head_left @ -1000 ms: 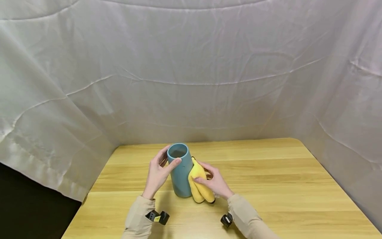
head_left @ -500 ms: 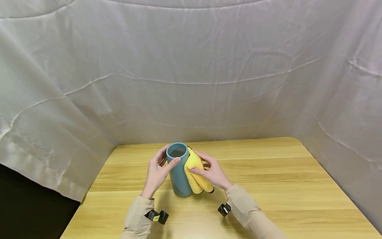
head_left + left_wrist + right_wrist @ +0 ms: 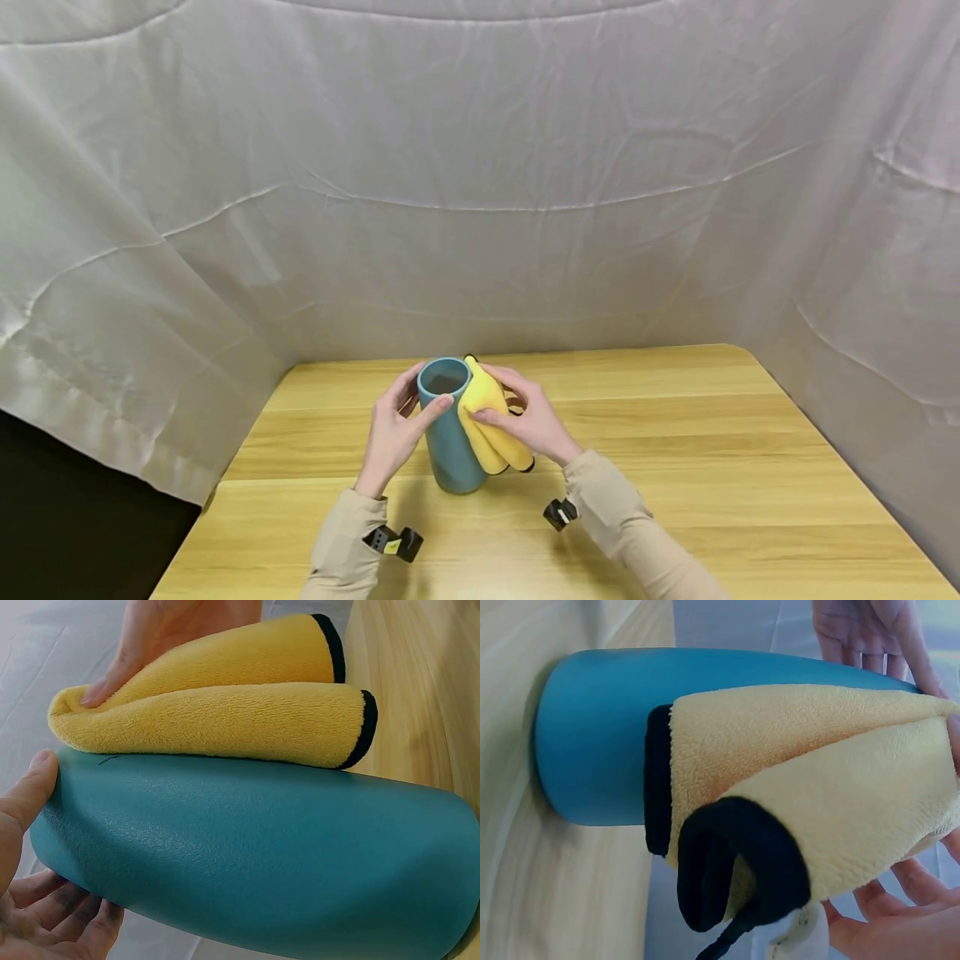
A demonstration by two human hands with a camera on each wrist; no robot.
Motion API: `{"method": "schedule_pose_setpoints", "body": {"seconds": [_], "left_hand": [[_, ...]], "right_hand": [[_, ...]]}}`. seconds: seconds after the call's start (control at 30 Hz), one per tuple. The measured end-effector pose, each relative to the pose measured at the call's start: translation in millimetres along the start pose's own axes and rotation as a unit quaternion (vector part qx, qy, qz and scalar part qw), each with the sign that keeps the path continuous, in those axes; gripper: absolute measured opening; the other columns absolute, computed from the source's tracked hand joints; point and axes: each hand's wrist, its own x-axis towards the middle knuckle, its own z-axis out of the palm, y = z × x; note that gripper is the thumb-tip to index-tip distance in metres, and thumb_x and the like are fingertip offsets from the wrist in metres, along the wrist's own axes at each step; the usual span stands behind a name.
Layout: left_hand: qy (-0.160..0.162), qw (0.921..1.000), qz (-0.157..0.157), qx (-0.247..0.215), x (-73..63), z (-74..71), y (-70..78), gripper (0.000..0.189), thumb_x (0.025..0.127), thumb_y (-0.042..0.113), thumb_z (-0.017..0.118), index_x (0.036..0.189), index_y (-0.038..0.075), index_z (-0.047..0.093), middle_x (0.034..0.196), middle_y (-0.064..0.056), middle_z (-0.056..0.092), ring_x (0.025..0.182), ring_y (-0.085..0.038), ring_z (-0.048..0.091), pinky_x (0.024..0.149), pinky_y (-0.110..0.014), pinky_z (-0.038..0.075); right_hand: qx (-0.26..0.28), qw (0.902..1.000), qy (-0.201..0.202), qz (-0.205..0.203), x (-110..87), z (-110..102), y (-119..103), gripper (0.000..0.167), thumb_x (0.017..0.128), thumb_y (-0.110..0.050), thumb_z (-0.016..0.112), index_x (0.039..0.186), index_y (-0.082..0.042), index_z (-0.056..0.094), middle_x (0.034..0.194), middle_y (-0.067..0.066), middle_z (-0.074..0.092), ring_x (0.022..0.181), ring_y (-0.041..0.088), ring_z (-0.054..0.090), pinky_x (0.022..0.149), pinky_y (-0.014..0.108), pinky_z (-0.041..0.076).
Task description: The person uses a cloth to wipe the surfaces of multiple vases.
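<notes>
A tall teal vase (image 3: 450, 454) with a round open mouth stands upright on the wooden table. My left hand (image 3: 393, 437) grips it near the rim, thumb at the front and fingers round the far side. Against the vase's right side lies a folded yellow towel (image 3: 483, 385) with black edging, its top up near the rim. My right hand (image 3: 536, 421) pinches this towel between thumb and fingers. In the left wrist view the towel (image 3: 225, 724) lies along the vase wall (image 3: 262, 840). The right wrist view shows its black-edged lower end hanging loose, with a dark cord.
The wooden table (image 3: 712, 475) has a light grain and rounded far corners. Grey cloth curtains (image 3: 480, 250) hang behind it and at both sides. A white curved object (image 3: 802, 934) sits by the right hand in its wrist view. Both sleeves carry small black cameras.
My right hand has slid the towel upward and slightly left along the vase, so its top now reaches the rim. The left hand and the vase have stayed nearly in place.
</notes>
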Motion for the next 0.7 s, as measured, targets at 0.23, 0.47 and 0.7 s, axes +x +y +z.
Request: {"method": "schedule_pose_setpoints", "body": {"seconds": [0.23,0.47,0.7], "left_hand": [[0.000,1.0000,-0.001,-0.002,-0.7,0.7,0.7,0.061,0.086,0.014,0.080,0.141,0.006,0.056,0.137,-0.018,0.063,0.135,-0.036,0.056,0.113,-0.050,0.042],[0.002,1.0000,-0.001,0.001,-0.7,0.4,0.1,0.061,0.086,0.015,0.081,0.141,0.007,0.056,0.138,-0.018,0.063,0.134,-0.035,0.056,0.114,-0.050,0.042],[0.003,1.0000,-0.002,0.004,-0.6,1.2,-0.4,0.061,0.086,0.016,0.081,0.141,0.007,0.056,0.138,-0.017,0.063,0.135,-0.035,0.056,0.114,-0.049,0.041]], "right_hand": [[0.011,0.9996,-0.011,0.022,-9.2,1.0,21.7,0.063,0.087,-0.015,0.079,0.145,-0.017,0.055,0.143,0.011,0.060,0.117,0.021,0.060,0.092,0.038,0.052],[0.019,0.9975,-0.025,0.064,-23.5,6.2,44.6,0.063,0.088,-0.015,0.078,0.146,-0.015,0.054,0.147,0.011,0.057,0.119,0.024,0.061,0.098,0.041,0.053],[0.022,0.9971,-0.028,0.067,-28.1,6.8,50.0,0.063,0.089,-0.016,0.077,0.147,-0.016,0.053,0.148,0.012,0.055,0.120,0.024,0.061,0.098,0.041,0.053]]}}
